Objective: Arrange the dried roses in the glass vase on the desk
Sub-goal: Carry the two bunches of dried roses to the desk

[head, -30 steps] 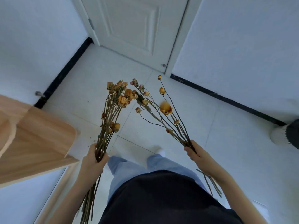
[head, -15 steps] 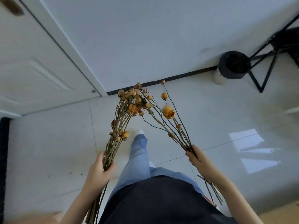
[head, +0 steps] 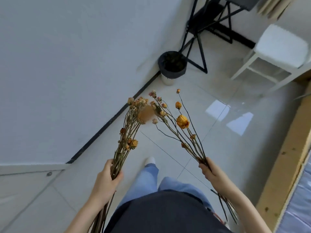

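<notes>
My left hand (head: 107, 180) is closed around a thick bunch of dried roses (head: 129, 130) with long brownish stems and small orange and pale pink heads. My right hand (head: 209, 172) grips a thinner, fanned-out bunch of dried roses (head: 182, 121) with one large orange bloom; its stem ends stick out below my wrist. Both bunches point forward over the floor, heads close together. No glass vase and no desk top are in view.
A white wall runs on the left with a dark skirting line. A bin with a black liner (head: 172, 67) stands by the wall, black metal legs (head: 200, 39) behind it. A white stool (head: 276, 52) is at the right, a wooden frame (head: 284, 157) along the right edge. My legs stand on pale floor tiles.
The view has swung to the right: the door and wooden shelf have left the picture, and the bin, black legs, stool and wooden frame have come in. Both hands still hold their bunches.
</notes>
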`<state>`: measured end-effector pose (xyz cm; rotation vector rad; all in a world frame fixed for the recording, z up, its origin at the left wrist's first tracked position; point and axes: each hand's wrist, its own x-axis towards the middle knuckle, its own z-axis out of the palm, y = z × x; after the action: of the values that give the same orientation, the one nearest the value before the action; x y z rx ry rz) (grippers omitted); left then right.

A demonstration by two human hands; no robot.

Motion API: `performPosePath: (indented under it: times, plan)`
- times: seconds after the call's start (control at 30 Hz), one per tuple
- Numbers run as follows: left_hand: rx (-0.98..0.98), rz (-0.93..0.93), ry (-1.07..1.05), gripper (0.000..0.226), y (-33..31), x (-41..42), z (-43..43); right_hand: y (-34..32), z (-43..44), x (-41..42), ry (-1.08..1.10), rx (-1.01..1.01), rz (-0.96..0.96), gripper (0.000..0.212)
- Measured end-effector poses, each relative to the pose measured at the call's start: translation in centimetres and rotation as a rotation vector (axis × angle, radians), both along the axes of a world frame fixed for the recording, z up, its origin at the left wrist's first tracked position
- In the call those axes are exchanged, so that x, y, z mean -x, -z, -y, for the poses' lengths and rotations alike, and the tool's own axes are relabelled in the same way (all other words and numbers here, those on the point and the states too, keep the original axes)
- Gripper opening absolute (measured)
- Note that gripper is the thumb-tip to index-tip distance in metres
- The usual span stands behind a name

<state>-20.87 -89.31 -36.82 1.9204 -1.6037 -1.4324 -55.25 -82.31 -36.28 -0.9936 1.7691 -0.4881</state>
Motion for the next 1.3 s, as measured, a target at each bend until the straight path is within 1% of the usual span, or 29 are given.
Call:
performPosePath:
  times: [0.07,0.13,0.2,0.3,0.43,0.63,0.83,1.0,1.17,1.3]
  plan:
    - [-0.011,-0.010,0.030,0.019,-0.3,0.6,2.4,-0.5,0.4,0.2,0.027,0.003,-0.015,0.012]
    - [-0.022,-0.006,0.130,0.022,0.3,2.3,6.0,-0.5,0.9,1.5,0.153,-0.004,-0.026,0.012]
    - [-0.036,-0.011,0.160,0.024,0.0,3.3,8.1,-0.8,1.0,1.5,0.193,0.002,-0.030,0.011]
    - [-0.062,-0.012,0.281,0.024,0.5,6.6,12.1,-0.7,1.9,3.3,0.312,-0.015,-0.048,0.010]
    - [-0.074,-0.014,0.390,0.023,0.9,11.5,16.7,-0.4,3.8,6.0,0.389,-0.013,-0.048,0.013]
    - [-0.070,-0.036,0.425,0.021,1.5,20.0,22.9,0.3,8.6,13.0,0.455,0.012,0.002,0.011]
    - [-0.046,-0.031,0.423,0.023,0.8,29.3,28.1,-0.2,14.0,22.3,0.405,-0.006,-0.011,0.014]
    - [-0.003,-0.023,0.424,0.025,-0.3,36.0,32.3,-1.0,18.2,28.1,0.395,0.005,0.010,0.014]
    - [-0.002,-0.021,0.472,0.031,-0.7,42.5,37.2,-0.8,21.8,32.9,0.451,0.000,0.043,0.012]
    - [-0.015,-0.034,0.539,0.031,-0.3,48.6,42.1,-0.6,25.5,37.7,0.549,0.014,0.052,0.011]
